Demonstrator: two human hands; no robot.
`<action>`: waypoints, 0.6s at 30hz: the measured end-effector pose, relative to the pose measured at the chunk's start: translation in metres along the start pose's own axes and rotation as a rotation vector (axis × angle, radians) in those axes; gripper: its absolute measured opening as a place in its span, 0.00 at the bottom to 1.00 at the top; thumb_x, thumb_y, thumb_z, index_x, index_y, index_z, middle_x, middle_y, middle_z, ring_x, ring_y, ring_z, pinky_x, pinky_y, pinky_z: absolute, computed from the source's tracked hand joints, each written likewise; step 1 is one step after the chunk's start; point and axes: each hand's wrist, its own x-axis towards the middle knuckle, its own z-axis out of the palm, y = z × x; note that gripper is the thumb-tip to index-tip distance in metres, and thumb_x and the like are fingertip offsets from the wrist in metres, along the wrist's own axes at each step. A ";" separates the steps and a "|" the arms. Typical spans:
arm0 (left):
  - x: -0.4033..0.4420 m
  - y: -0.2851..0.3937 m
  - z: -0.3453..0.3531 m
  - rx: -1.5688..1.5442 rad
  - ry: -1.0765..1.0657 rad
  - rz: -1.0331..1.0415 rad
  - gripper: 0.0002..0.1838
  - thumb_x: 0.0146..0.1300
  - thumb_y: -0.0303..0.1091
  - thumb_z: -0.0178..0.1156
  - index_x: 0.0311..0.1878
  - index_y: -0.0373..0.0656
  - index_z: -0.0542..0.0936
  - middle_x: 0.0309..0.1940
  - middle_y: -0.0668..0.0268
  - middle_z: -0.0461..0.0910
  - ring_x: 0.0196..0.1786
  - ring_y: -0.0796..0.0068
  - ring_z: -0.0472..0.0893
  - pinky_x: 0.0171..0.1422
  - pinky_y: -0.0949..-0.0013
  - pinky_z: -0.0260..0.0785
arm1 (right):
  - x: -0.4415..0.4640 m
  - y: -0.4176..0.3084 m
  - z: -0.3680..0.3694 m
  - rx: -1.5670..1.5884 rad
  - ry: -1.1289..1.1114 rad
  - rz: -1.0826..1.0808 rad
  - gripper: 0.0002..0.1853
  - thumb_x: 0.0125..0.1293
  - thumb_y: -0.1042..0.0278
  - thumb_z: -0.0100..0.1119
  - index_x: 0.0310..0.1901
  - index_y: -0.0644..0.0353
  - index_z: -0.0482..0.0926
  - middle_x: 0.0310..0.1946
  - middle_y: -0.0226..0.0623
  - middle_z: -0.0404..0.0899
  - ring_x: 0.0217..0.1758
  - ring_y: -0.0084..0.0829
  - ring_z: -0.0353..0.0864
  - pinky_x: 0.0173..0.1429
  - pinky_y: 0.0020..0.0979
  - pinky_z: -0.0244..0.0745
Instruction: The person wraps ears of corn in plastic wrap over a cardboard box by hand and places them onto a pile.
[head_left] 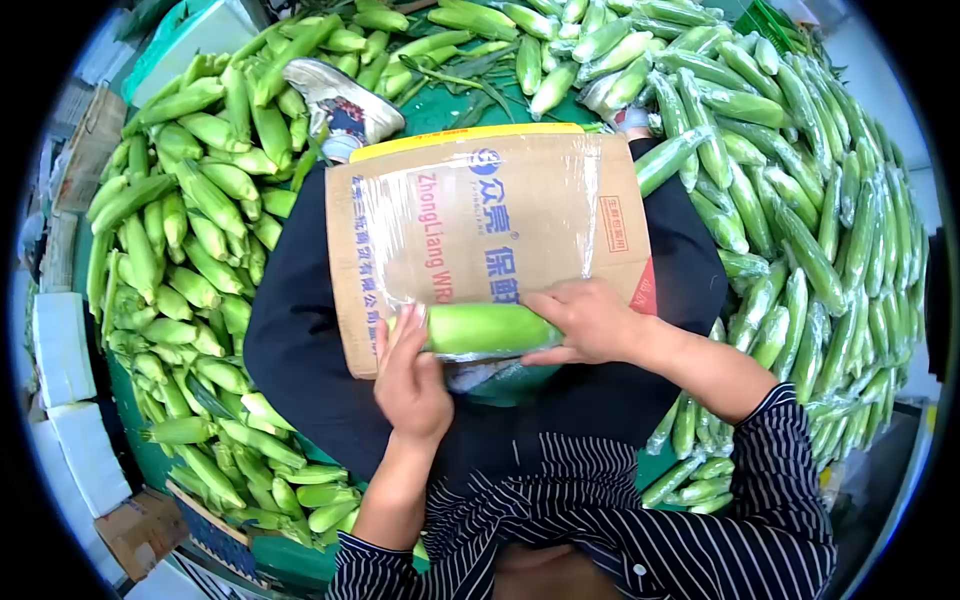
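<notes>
An ear of corn point(485, 328) in its green husk lies sideways across the near edge of a printed cardboard box point(540, 215) on my lap. My left hand point(412, 385) grips its left end, fingers over the top. Around the right end my right hand point(588, 322) is closed, with the thumb below and the fingers above. Shiny clear plastic film point(470, 354) shows along the ear's lower side. More film is stretched over the box top, which carries blue and pink lettering.
Loose unwrapped corn point(205, 200) is heaped on the left. A large pile of film-wrapped corn point(800, 210) rises on the right. White foam boxes point(85, 455) and a small carton point(142, 530) stand at the left edge. My shoe point(342, 98) rests beyond the box.
</notes>
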 end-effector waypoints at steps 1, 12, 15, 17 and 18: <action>0.010 0.009 0.004 0.049 -0.111 -0.035 0.19 0.79 0.40 0.59 0.63 0.37 0.80 0.64 0.50 0.84 0.70 0.45 0.80 0.81 0.44 0.62 | 0.006 0.000 -0.006 -0.117 0.018 0.017 0.36 0.65 0.35 0.70 0.59 0.61 0.81 0.37 0.43 0.86 0.43 0.48 0.88 0.46 0.45 0.83; 0.244 -0.048 0.081 -0.026 -0.411 -0.092 0.25 0.70 0.36 0.64 0.68 0.40 0.80 0.62 0.49 0.84 0.67 0.47 0.82 0.73 0.54 0.73 | 0.128 0.082 -0.020 -0.356 0.434 0.125 0.41 0.58 0.41 0.78 0.63 0.64 0.76 0.53 0.47 0.85 0.57 0.51 0.86 0.55 0.45 0.84; 0.197 -0.028 0.078 0.436 -0.414 0.483 0.34 0.51 0.30 0.69 0.67 0.47 0.81 0.66 0.58 0.81 0.73 0.54 0.78 0.80 0.36 0.61 | 0.128 0.087 -0.034 -0.104 0.277 0.191 0.40 0.58 0.42 0.77 0.63 0.65 0.76 0.49 0.52 0.86 0.54 0.53 0.87 0.56 0.46 0.83; 0.191 -0.051 0.075 0.536 -0.287 0.713 0.35 0.48 0.32 0.71 0.66 0.49 0.81 0.61 0.62 0.83 0.68 0.57 0.80 0.76 0.44 0.68 | 0.122 0.076 -0.026 0.053 0.263 0.102 0.38 0.61 0.41 0.75 0.60 0.65 0.77 0.43 0.56 0.86 0.47 0.59 0.87 0.55 0.50 0.82; 0.191 -0.049 0.073 0.490 -0.361 0.647 0.34 0.48 0.32 0.72 0.64 0.49 0.82 0.58 0.62 0.85 0.65 0.57 0.82 0.72 0.47 0.71 | 0.117 0.068 -0.035 0.085 0.174 0.155 0.35 0.65 0.39 0.72 0.59 0.64 0.79 0.44 0.55 0.86 0.50 0.58 0.86 0.58 0.50 0.81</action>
